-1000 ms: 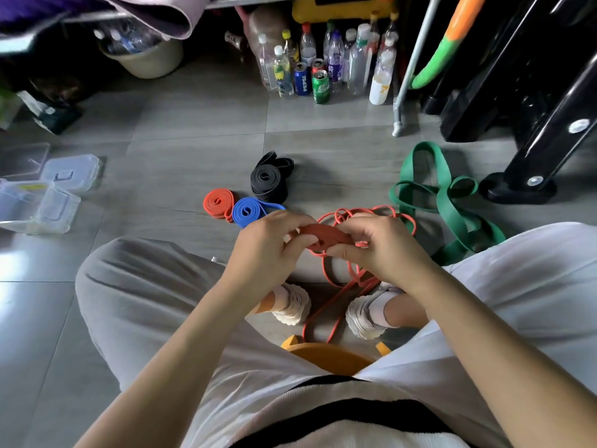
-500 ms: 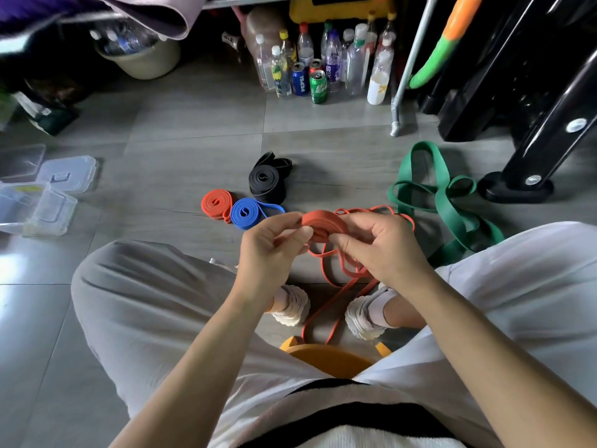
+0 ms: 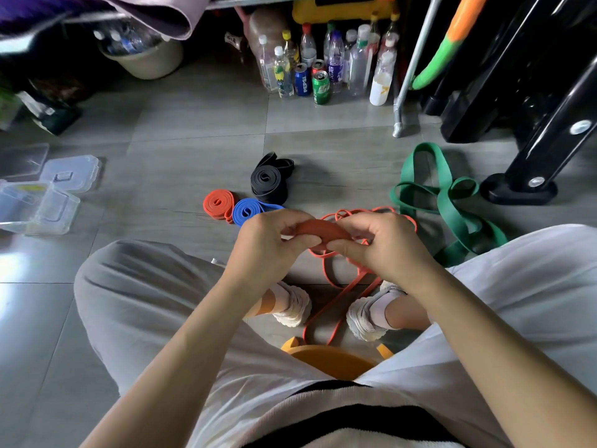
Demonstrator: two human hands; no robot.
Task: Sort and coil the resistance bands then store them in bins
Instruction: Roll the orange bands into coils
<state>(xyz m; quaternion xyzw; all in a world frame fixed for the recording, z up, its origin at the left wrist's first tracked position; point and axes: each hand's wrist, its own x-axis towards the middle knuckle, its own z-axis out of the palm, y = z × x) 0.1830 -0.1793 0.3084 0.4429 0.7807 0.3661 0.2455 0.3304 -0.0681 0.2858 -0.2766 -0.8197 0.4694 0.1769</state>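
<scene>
so on my feed right now: both hands are up in front of the knees, working the same red band (image 3: 323,229). the left hand (image 3: 268,244) pinches the rolled-up end between thumb and fingers. the right hand (image 3: 381,247) has its fingers curled round the other side of that same roll, so both are grasping the band. the rest of the band hangs loose from the roll and trails down to the floor (image 3: 193,150) between the two shoes (image 3: 292,307), with a few more loops on the tiles just past the right hand

beyond the hands there are three coiled bands on the floor: an orange-red coil (image 3: 219,203), a blue coil (image 3: 247,211) touching it on its right, and a black coil (image 3: 268,182) just behind the blue one. the blue one's partly hidden by the left hand. a wide green band (image 3: 449,205) lies uncoiled in a tangle off to the right, near the foot of a black stand (image 3: 517,189)

an open clear plastic bin (image 3: 38,208) sits well off to the left with a lid (image 3: 72,173) just behind it. bottles and cans (image 3: 319,87) are lined up at the back
</scene>
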